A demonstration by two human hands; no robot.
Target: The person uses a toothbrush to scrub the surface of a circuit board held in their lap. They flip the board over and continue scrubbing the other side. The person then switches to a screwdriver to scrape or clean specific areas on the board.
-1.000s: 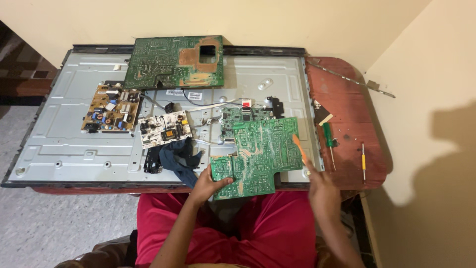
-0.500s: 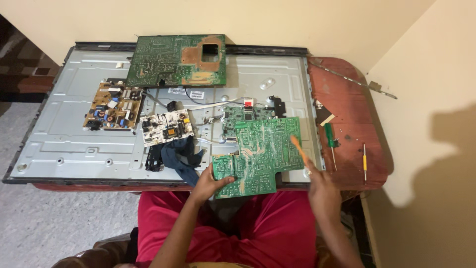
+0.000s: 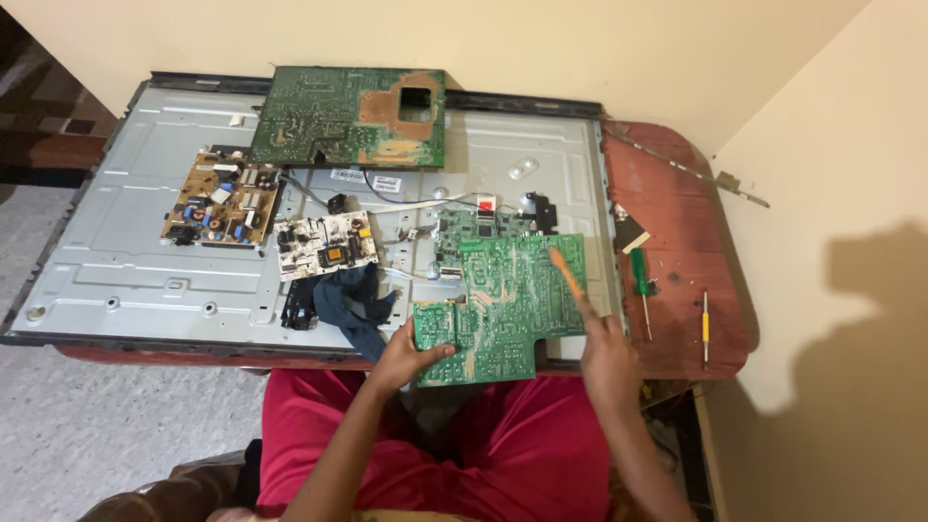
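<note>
The left hand (image 3: 404, 356) pinches the lower left corner of a green circuit board (image 3: 507, 307), thumb on top and fingers curled under its edge. The right hand (image 3: 604, 350) is clenched around an orange-handled tool (image 3: 567, 274) whose tip rests on the board's upper right area. This board sits low in the centre of the frame, tilted, partly over the front edge of a grey metal television back panel (image 3: 145, 280) and partly over the person's red-clad lap (image 3: 503, 454). Just left of it lies a dark blue cloth (image 3: 356, 307). Further up and left are a small white board (image 3: 324, 244), a brown power board (image 3: 222, 198) and a large green board (image 3: 353, 118). At right, on the red table (image 3: 677, 222), lie a green-handled screwdriver (image 3: 640, 278) and a thin yellow-handled screwdriver (image 3: 705, 327).
</note>
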